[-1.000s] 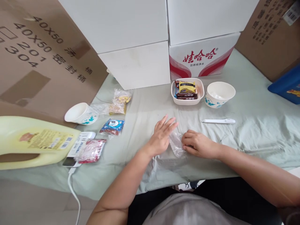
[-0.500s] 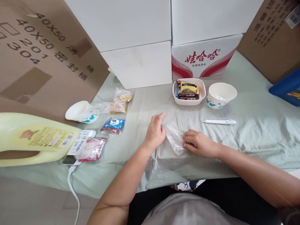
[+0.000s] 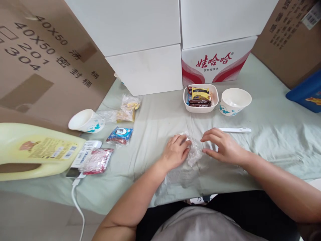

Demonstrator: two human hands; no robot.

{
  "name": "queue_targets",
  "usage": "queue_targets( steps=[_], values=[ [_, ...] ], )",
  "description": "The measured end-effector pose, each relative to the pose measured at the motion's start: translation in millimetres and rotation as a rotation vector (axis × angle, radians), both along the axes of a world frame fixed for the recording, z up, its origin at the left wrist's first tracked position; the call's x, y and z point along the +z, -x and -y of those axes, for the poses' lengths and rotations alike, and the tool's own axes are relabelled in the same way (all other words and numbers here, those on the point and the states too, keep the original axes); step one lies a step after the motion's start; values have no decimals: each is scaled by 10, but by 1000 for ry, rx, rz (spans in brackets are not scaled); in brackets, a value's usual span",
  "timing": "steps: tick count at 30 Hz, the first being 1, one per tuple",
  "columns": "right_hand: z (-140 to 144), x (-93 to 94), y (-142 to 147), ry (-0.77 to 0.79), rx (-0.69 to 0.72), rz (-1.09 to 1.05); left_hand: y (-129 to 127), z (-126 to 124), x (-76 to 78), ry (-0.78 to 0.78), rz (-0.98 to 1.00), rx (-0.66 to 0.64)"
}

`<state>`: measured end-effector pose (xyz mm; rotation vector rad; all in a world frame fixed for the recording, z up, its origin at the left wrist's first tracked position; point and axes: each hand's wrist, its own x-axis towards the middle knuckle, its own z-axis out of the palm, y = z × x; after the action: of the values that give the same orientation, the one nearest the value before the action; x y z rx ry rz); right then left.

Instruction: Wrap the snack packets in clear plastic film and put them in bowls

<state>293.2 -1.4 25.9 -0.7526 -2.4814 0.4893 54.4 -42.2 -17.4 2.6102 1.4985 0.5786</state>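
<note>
Crumpled clear plastic wrap [image 3: 195, 152] lies on the cloth in front of me; whether it encloses anything, I cannot make out. My left hand [image 3: 177, 150] presses on its left side with the fingers curled over it. Just to the right, my right hand [image 3: 223, 145] is open, thumb and fingers apart, the fingertips close to the wrap's edge. Behind that hand lies a white utility knife [image 3: 237, 130], its left end partly hidden by the fingers. More thin clear plastic [image 3: 178, 177] is spread below the left wrist.
A white tray [image 3: 187, 106] of packaged snacks and a paper bowl [image 3: 232, 108] stand behind. At left are a tipped paper bowl [image 3: 94, 124], a blue packet [image 3: 120, 135], a red wrapped packet [image 3: 97, 161], a power bank and a yellow jug [image 3: 47, 144]. Boxes [image 3: 150, 72] line the back.
My left hand has moved right and curled its fingers onto the plastic wrap. My right hand has let go of the wrap, opened, and shifted slightly right.
</note>
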Motion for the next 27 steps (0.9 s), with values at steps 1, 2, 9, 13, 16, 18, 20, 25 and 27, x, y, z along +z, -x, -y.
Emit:
queue_targets(
  steps=[1,2,9,13,16,18,20,25,27],
  values=[
    [13,-3,2,-81,91,23,6,-3,-12,-1,-3,2],
    [29,-22,19,-145,182,66,11,-6,-23,-3,-6,3],
    [172,-199,228,-374,311,190,19,4,-38,-31,47,-73],
    [332,-113,253,-282,362,212,9,40,-2,-57,161,-254],
    [342,-87,231,-161,340,215,14,35,11,-63,229,-283],
    [271,-114,221,-60,266,197,26,15,5,-57,267,-275],
    [171,-161,233,19,137,183,37,-5,-4,-47,289,-277],
    [12,-245,354,71,-239,345,30,10,15,-34,311,-214],
    [20,-248,407,62,-289,427,21,41,36,-99,314,-133]
  ],
)
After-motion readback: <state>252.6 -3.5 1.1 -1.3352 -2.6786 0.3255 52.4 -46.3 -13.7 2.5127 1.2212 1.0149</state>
